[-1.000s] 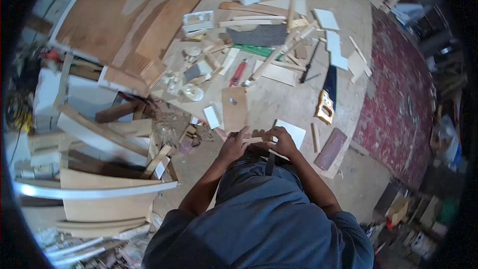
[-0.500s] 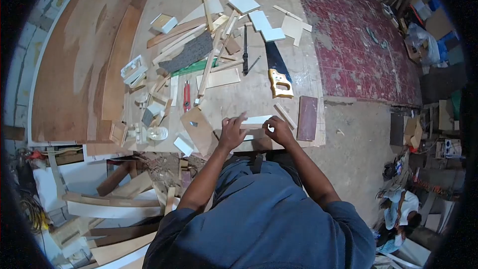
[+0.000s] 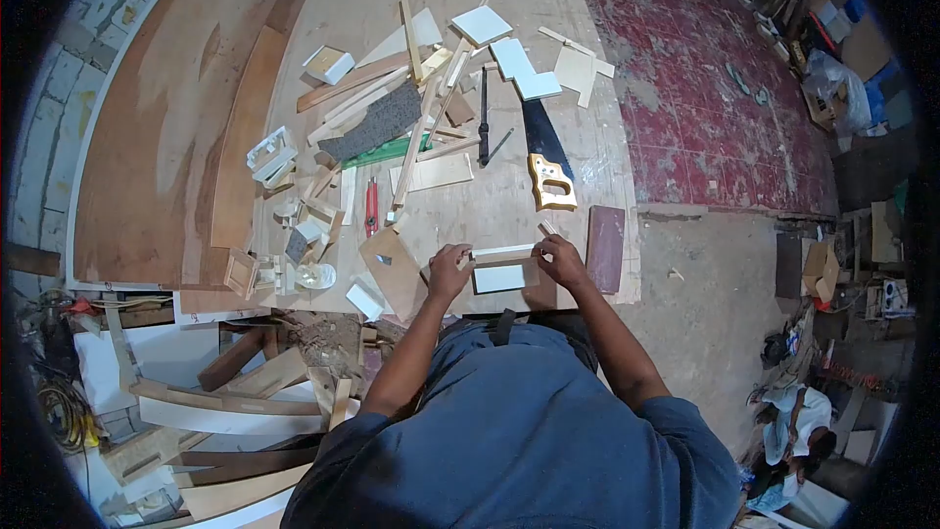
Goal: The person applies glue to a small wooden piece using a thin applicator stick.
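A narrow wooden strip with a white face (image 3: 503, 255) spans the gap between my two hands near the table's front edge. My left hand (image 3: 450, 270) pinches its left end, and my right hand (image 3: 561, 263) grips its right end. Just below the strip lies a white rectangular board piece (image 3: 499, 279). Beyond my right hand a small light wood stick (image 3: 548, 228) shows partly. A reddish-brown block (image 3: 606, 250) lies to the right of that hand. To the left of my left hand is a flat brown wood piece (image 3: 394, 269) with a small hole or mark.
A handsaw (image 3: 551, 181) lies beyond my right hand. Further left are a red-handled tool (image 3: 371, 208), a grey rough sheet (image 3: 377, 122) and piled wood strips. A clear round container (image 3: 313, 276) stands at the left. Another person (image 3: 798, 426) is low at the far right.
My left hand has gone from spread fingers to a pinch on the strip's left end. The strip now sits level between both hands, and the white piece below shows more fully.
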Demonstrator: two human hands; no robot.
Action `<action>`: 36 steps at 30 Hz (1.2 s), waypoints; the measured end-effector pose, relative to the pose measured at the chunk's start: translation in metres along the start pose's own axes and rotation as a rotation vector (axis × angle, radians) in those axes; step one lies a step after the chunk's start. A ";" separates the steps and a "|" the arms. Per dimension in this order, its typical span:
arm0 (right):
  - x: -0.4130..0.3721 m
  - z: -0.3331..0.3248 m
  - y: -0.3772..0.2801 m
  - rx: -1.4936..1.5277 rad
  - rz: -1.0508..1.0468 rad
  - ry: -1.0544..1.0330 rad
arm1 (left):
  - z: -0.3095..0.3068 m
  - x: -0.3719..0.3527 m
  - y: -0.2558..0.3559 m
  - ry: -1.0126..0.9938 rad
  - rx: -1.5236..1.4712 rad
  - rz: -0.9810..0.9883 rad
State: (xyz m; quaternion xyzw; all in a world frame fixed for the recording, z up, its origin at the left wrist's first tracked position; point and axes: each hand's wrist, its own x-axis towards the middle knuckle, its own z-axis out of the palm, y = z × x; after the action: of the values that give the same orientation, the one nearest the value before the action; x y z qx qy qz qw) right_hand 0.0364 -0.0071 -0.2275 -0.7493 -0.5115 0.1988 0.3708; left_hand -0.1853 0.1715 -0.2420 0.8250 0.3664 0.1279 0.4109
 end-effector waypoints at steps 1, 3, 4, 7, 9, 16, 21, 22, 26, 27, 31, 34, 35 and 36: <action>0.001 -0.001 0.001 0.001 -0.002 -0.004 | 0.003 0.000 -0.003 0.009 -0.010 0.014; 0.002 -0.002 0.004 0.031 0.043 -0.062 | 0.005 0.001 -0.005 0.018 -0.022 0.026; 0.002 -0.002 0.005 0.030 0.042 -0.065 | 0.005 0.001 -0.004 0.002 -0.011 0.015; 0.005 0.000 0.006 0.028 0.043 -0.059 | 0.006 0.000 -0.007 -0.003 0.014 0.024; 0.006 0.003 0.008 0.008 0.012 -0.044 | 0.005 0.000 -0.006 0.007 0.027 0.046; 0.011 0.006 0.007 0.002 -0.044 -0.039 | -0.003 0.002 0.010 0.016 0.179 0.141; 0.013 0.010 0.009 -0.020 -0.001 -0.020 | 0.005 0.007 -0.003 -0.030 0.077 0.108; 0.014 0.010 0.010 -0.022 -0.002 -0.021 | 0.005 0.007 -0.002 -0.025 0.081 0.117; 0.015 0.011 0.012 -0.005 0.027 -0.035 | 0.005 0.009 -0.002 -0.009 0.079 0.141; 0.015 0.012 0.012 -0.015 0.017 -0.018 | 0.005 0.010 -0.003 -0.010 0.078 0.142; 0.013 0.013 0.011 0.000 0.038 -0.010 | 0.005 0.011 -0.005 -0.048 0.063 0.156; 0.011 0.016 0.014 0.007 0.021 0.004 | 0.003 0.011 -0.002 -0.054 0.063 0.145; 0.011 0.018 0.016 0.019 0.027 0.012 | 0.002 0.011 0.000 -0.061 0.068 0.127; 0.011 0.018 0.016 0.031 0.034 0.020 | 0.004 0.011 -0.002 -0.062 0.068 0.128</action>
State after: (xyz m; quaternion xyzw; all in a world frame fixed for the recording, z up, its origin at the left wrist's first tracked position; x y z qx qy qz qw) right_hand 0.0381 0.0058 -0.2502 -0.7539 -0.4919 0.2053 0.3841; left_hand -0.1764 0.1782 -0.2471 0.8638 0.3040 0.1157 0.3847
